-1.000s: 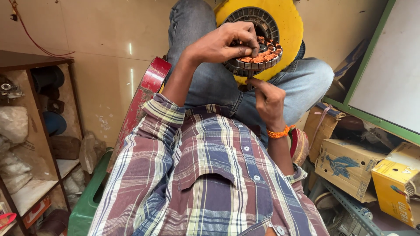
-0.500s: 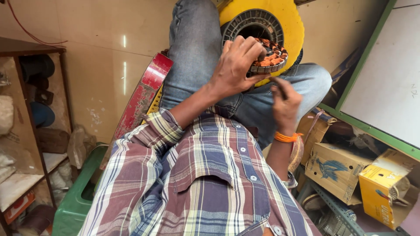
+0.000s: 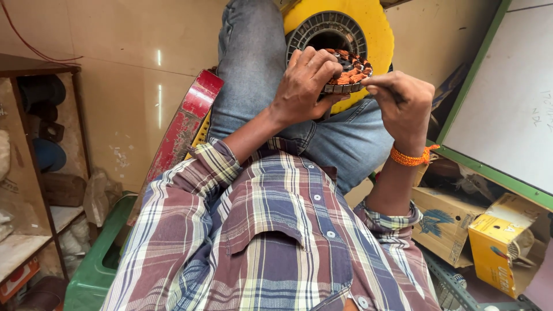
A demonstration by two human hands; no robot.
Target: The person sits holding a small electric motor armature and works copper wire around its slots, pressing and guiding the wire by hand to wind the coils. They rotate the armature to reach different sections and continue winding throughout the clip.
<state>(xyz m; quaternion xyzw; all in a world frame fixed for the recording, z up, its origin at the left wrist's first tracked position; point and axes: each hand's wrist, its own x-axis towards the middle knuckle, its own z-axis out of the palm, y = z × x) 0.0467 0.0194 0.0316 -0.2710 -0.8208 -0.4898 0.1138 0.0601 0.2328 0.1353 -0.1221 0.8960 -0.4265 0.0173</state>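
Observation:
My left hand grips a round motor stator with orange copper windings, holding it above my lap. My right hand, with an orange band on the wrist, is closed around a thin dark tool whose tip meets the stator's right edge. Behind the stator, a yellow disc with a grey slotted ring rests against my jeans-clad legs. The tool is mostly hidden by my fingers.
A red metal piece leans to the left of my leg, above a green plastic stool. A wooden shelf with bags stands at far left. Cardboard boxes, a yellow box and a green-framed white board are on the right.
My right hand rose from beside my lap up to the stator's right edge. My left hand kept its grip on the stator, and the view has drawn closer.

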